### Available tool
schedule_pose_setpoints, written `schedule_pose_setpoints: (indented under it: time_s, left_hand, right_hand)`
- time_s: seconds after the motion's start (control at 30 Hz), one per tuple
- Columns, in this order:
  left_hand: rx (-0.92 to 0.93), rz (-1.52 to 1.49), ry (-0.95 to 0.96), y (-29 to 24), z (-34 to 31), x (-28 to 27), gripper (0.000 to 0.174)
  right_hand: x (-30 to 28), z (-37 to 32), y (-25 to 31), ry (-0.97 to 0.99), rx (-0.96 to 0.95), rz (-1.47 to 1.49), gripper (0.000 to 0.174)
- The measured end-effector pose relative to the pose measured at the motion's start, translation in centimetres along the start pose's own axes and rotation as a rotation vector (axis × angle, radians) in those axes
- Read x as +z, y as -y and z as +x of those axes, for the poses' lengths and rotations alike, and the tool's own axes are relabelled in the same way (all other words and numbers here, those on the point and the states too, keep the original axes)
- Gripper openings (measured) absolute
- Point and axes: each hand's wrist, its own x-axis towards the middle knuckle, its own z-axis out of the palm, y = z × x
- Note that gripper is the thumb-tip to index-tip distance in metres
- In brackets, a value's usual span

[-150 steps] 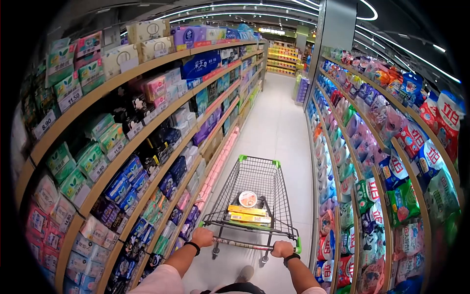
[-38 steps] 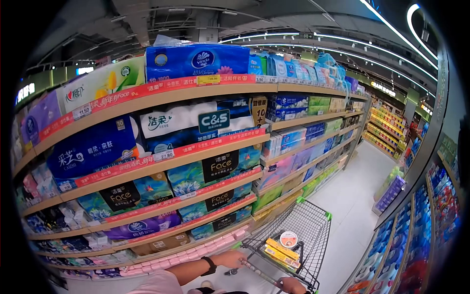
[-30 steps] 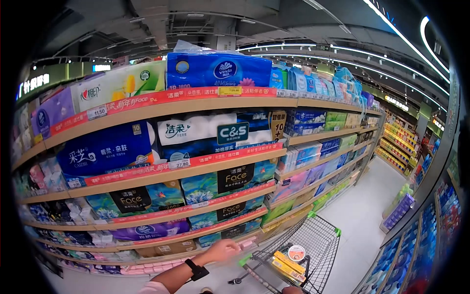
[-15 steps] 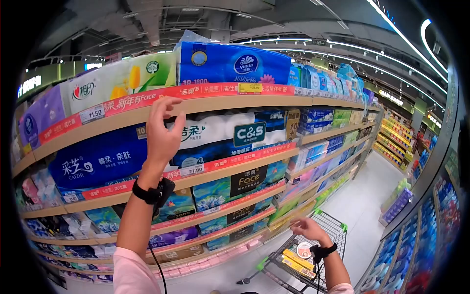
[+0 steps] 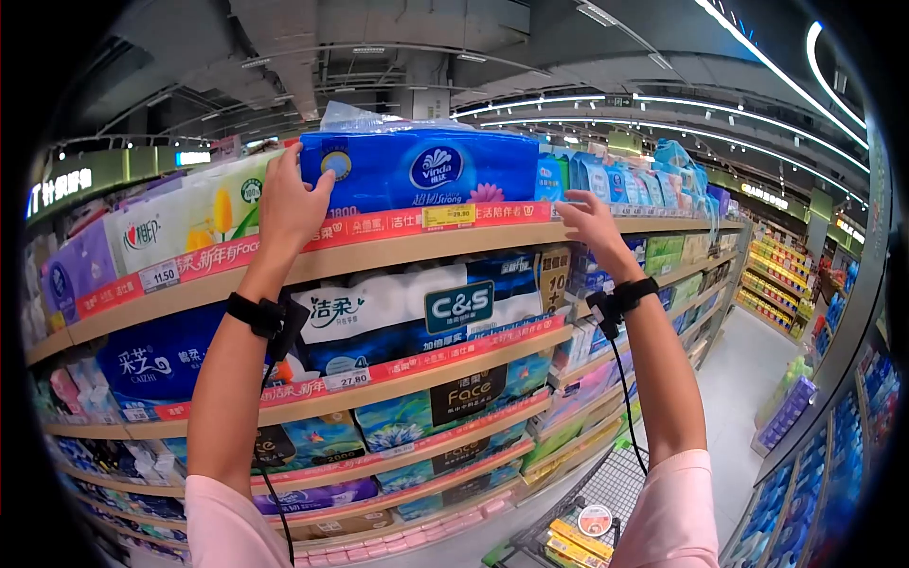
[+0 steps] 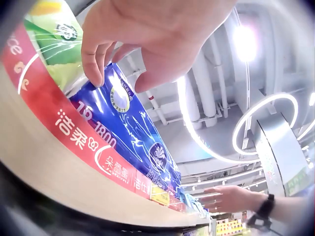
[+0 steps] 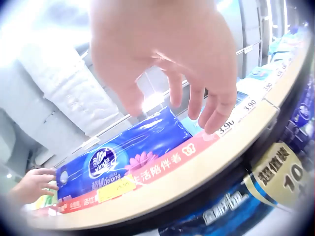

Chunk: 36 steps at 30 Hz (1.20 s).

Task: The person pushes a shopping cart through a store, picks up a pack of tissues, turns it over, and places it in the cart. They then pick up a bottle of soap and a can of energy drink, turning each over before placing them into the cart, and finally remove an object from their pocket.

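Note:
A blue Vinda pack (image 5: 407, 170) lies on the top shelf, with clear plastic film above it. My left hand (image 5: 292, 201) is at its left end, fingers at the corner and thumb over the front; in the left wrist view the fingertips of that hand (image 6: 147, 39) meet the pack's end (image 6: 128, 118). Near the pack's right end is my right hand (image 5: 595, 227), fingers spread and holding nothing. The right wrist view shows a gap between that hand (image 7: 167, 64) and the pack (image 7: 123, 157).
A C&S roll pack (image 5: 459, 308) fills the shelf below. The cart (image 5: 615, 478), holding yellow boxes (image 5: 573, 541) and a round tub (image 5: 595, 520), stands low at right. Small blue packs (image 5: 620, 182) line the top shelf further right, and the aisle floor (image 5: 734, 379) runs beyond.
Both hands have left the cart handle and risen to the top shelf. The left hand has reached the blue pack's left end, the right hand has come up near its right end.

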Motion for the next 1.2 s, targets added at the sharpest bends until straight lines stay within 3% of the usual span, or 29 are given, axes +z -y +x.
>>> schedule_pose_setpoints:
  time_s: [0.03, 0.13, 0.23, 0.37, 0.47, 0.57, 0.87, 1.2]
  left_hand:
    - [0.066, 0.127, -0.084, 0.3, 0.6, 0.4, 0.062]
    - [-0.020, 0.244, -0.063, -0.2, 1.3, 0.2, 0.062]
    - [0.036, 0.295, -0.011, -0.1, 1.3, 0.2, 0.055]
    - [0.029, 0.348, 0.085, 0.2, 1.4, -0.2, 0.049]
    - [-0.003, 0.425, 0.132, 0.0, 1.7, -0.4, 0.046]
    - [0.033, 0.285, 0.140, 1.1, 2.1, -0.4, 0.042]
    - [-0.218, -0.291, 0.181, -1.0, 2.8, -0.7, 0.035]
    - [-0.174, -0.253, 0.186, 0.2, 3.6, -1.3, 0.038]
  right_hand:
    - [0.2, 1.8, 0.5, -0.019, -0.018, -0.006, 0.070]
    - [1.0, 6.4, 0.9, -0.076, -0.064, -0.013, 0.078]
    - [2.2, 8.7, 0.6, -0.084, -0.094, 0.005, 0.088]
    - [3.6, 9.7, 0.9, -0.054, 0.020, -0.056, 0.084]
    - [4.6, 10.1, 0.0, 0.064, -0.063, 0.031, 0.078]
    - [6.0, 11.0, -1.8, -0.050, -0.117, 0.071, 0.068]
    - [7.0, 11.0, -1.3, -0.158, -0.254, 0.099, 0.057]
    - [6.6, 11.8, -2.8, -0.187, -0.292, 0.134, 0.058]
